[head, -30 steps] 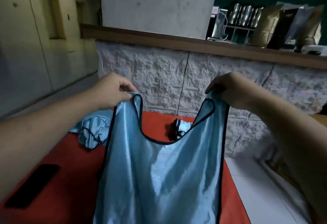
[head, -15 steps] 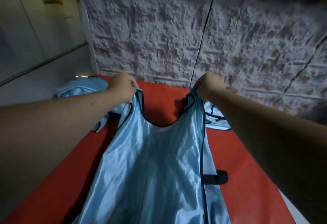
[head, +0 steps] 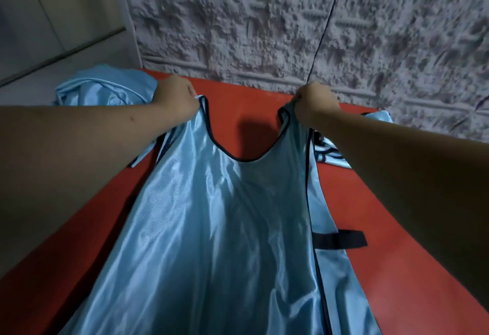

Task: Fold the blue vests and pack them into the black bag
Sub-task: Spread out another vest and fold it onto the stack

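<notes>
A shiny light-blue vest (head: 225, 228) with black trim lies stretched along the red table (head: 397, 228), its neckline toward the far wall. My left hand (head: 176, 99) grips its left shoulder strap and my right hand (head: 315, 103) grips its right one, both low over the table. A black side strap (head: 340, 239) sticks out from the vest's right edge. A crumpled blue vest (head: 105, 85) sits at the far left, and another (head: 330, 149) shows under my right forearm. The black bag is out of view.
A rough white textured wall (head: 291, 16) rises right behind the table's far edge. Pale floor and cabinet doors (head: 53, 16) are at the far left.
My hands have brought the vest down from hanging in the air and spread it along the table. The view has tilted down; the counter, shelf and phone are no longer seen.
</notes>
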### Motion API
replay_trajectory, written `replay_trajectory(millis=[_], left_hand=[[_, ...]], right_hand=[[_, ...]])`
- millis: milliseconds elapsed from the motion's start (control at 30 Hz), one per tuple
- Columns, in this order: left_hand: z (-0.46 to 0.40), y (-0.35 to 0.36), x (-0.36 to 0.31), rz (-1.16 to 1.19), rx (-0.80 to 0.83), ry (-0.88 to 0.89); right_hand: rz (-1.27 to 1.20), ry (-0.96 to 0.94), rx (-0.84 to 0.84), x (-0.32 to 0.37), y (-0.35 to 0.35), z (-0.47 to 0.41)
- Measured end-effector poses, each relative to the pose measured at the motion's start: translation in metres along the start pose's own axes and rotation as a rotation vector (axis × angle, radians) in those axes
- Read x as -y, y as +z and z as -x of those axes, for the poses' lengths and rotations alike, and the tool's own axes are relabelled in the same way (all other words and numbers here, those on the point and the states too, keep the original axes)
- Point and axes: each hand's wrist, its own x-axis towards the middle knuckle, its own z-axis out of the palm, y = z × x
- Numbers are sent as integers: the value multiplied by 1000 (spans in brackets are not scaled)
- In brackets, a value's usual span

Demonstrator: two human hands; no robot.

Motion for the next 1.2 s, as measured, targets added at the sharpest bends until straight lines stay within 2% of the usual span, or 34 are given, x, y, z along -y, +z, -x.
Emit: replay_trajectory(millis=[267, 433, 567, 667, 733, 900, 1067, 1200], left_hand=[[-13, 8, 7, -46, -14, -27], [-17, 12, 10, -25, -33, -57], [-6, 12, 9, -142, 1, 32], [19, 5, 20, -119, -76, 151], [51, -4, 32, -89, -101, 180], [147, -25, 63, -30, 82, -61], [208, -51, 70, 59, 232, -231], [253, -79, 52, 181, 261, -294]], right_hand=[[98, -25, 27, -6, 19, -19], [92, -34, -47, -4, 17, -32], [151, -19, -8, 1, 24, -19], [0, -210, -173, 9, 23, 32], [-110, -279, -205, 8, 22, 86], [-107, 73, 168, -29, 21, 200], [-243, 167, 203, -33, 6, 268], [-321, 124, 239, -20, -17, 312]])
